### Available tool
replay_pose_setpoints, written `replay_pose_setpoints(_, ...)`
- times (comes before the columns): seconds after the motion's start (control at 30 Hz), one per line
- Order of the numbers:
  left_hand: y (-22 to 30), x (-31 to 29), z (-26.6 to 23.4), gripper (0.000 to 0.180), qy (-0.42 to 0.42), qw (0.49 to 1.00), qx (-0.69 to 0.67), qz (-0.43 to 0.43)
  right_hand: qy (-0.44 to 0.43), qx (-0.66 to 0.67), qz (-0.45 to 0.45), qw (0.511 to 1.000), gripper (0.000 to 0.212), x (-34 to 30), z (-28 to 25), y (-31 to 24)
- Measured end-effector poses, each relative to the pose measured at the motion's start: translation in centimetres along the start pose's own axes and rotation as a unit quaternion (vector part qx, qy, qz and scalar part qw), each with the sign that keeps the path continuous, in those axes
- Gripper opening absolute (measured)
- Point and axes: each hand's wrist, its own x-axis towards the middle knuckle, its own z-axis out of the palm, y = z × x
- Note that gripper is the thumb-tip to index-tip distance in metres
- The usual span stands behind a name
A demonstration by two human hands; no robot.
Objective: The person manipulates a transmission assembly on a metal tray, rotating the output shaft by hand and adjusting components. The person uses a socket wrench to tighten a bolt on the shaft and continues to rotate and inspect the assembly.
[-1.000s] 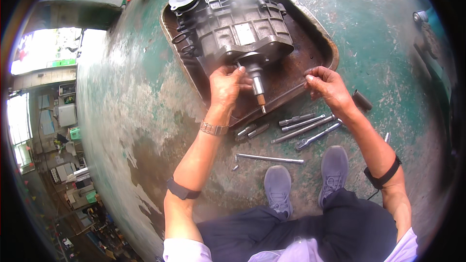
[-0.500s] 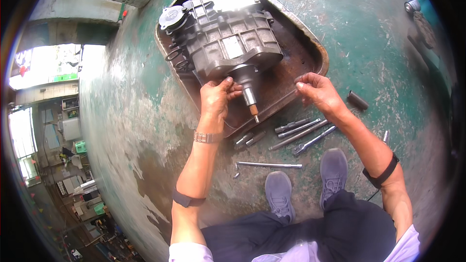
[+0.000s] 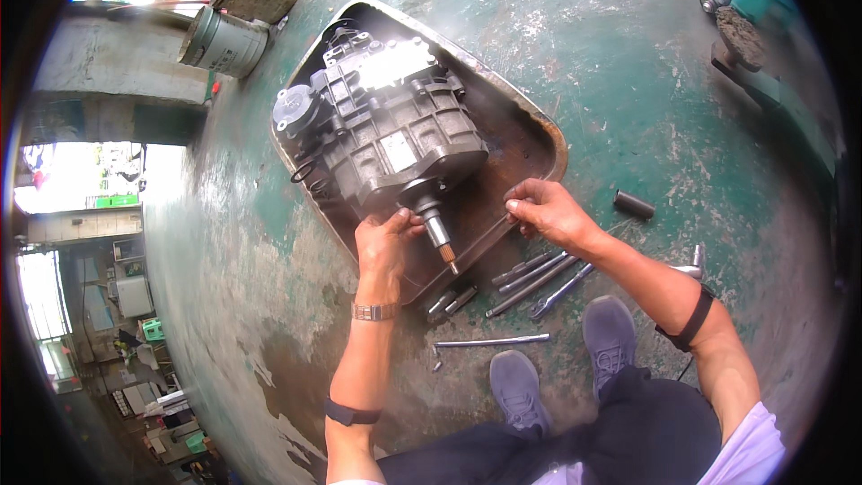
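A grey cast-metal gearbox [image 3: 409,139] lies in a rusty metal tray [image 3: 552,157], its stepped shaft [image 3: 435,229] with a copper-coloured splined end pointing toward me. My left hand [image 3: 384,238] is beside the shaft's base, thumb and fingers drawn together next to the steel sleeve. Whether those fingers hold anything is hidden. Over the tray's right rim, my right hand [image 3: 552,216] is closed in a pinch, thumb against forefinger. Anything between its fingertips is too small to make out.
Near my shoes [image 3: 521,391] lie a ratchet wrench [image 3: 558,292], several extension bars [image 3: 530,283], two sockets [image 3: 453,303] and a long thin bar [image 3: 492,340]. A dark tube [image 3: 634,204] is to the right. Buckets [image 3: 224,43] stand at the far left.
The view has shifted, so the gearbox, tray and tools appear lower and slightly left. Both hands keep about the same places against the shaft and tray rim.
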Motion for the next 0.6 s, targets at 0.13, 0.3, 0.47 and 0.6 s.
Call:
replay_pose_setpoints(0.13,-0.4,-0.1,-0.3,0.02,-0.013,0.996,0.072,0.044,0.005,0.001,-0.019,1.0,0.024,0.1,0.2,0.3)
replay_pose_setpoints(0.3,0.0,-0.3,-0.5,0.022,-0.027,0.992,0.126,-0.011,0.009,0.002,-0.005,1.0,0.024,0.1,0.1,0.3)
replay_pose_setpoints(0.47,0.6,-0.5,-0.3,0.025,-0.051,0.993,0.108,-0.019,-0.003,-0.017,0.0,1.0,0.026,-0.1,0.0,0.2)
replay_pose_setpoints(0.6,0.7,-0.5,-0.2,0.026,-0.057,0.994,0.083,-0.031,0.007,-0.015,-0.003,1.0,0.025,-0.1,0.0,0.1)
